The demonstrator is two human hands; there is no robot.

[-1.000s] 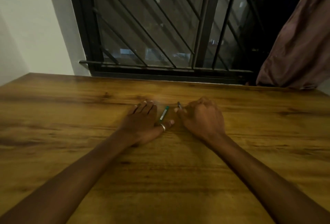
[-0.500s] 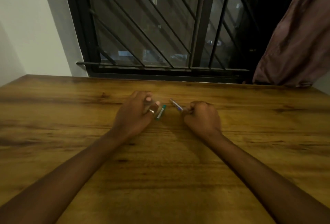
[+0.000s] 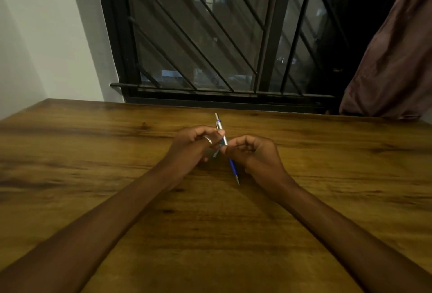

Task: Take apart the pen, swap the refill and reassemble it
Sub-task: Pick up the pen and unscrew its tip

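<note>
Above the middle of the wooden table (image 3: 210, 234), in the head view, the ballpoint pen (image 3: 224, 140) is held between both hands, lifted off the board and slanted, with its metal tip towards the person and its push-button end towards the window. The left hand (image 3: 194, 143), which wears a ring (image 3: 208, 139), has its fingers curled and pinches the silver upper barrel. The right hand (image 3: 254, 152) is curled as well and pinches the barrel just below, where the silver meets the blue grip. The pen looks thin, light and stiff; the silver part seems smooth and perhaps slippery, while the blue grip probably gives more friction. I judge that one hand on each half, close to the joint, is the good place for twisting it apart, with modest force, because the refill and spring inside are small and easy to lose. A small greenish piece (image 3: 216, 153) shows just under the pen; I cannot tell whether it lies on the table. The table has a warm, dark-veined grain. Behind are a black window grille (image 3: 198, 35) and a brownish curtain (image 3: 392, 59).
</note>
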